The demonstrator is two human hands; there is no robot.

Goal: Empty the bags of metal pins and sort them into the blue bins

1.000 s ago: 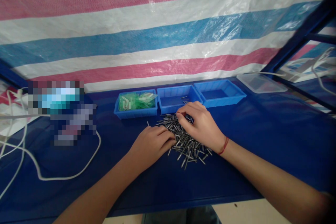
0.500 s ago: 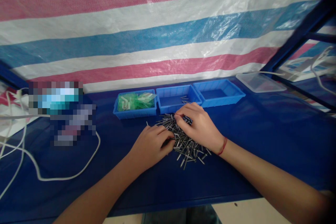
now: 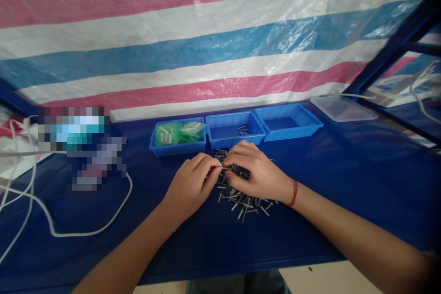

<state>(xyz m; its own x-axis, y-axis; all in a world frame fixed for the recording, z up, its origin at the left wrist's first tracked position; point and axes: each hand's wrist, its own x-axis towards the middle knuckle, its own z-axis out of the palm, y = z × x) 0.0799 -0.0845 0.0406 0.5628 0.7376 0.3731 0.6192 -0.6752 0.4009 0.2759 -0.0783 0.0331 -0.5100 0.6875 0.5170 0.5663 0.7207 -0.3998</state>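
Note:
A pile of metal pins that look like blind rivets lies on the blue table in front of me. Above its left side, my left hand pinches one thin rivet between thumb and forefinger. My right hand reaches over the pile from the right. Its thumb and forefinger close around the other end of that same rivet, and the fingertips of both hands nearly meet. The right palm and fingers hide part of the pile. Behind the hands, the middle blue bin holds a few rivets.
The left blue bin contains green plastic packets. A third blue bin stands on the right, beside a clear plastic lid. White cables curl over the table's left side. A striped tarp hangs behind.
My left hand has risen slightly out of the pile with a rivet in its fingertips. My right hand has shifted down and left, bringing its fingers to that rivet.

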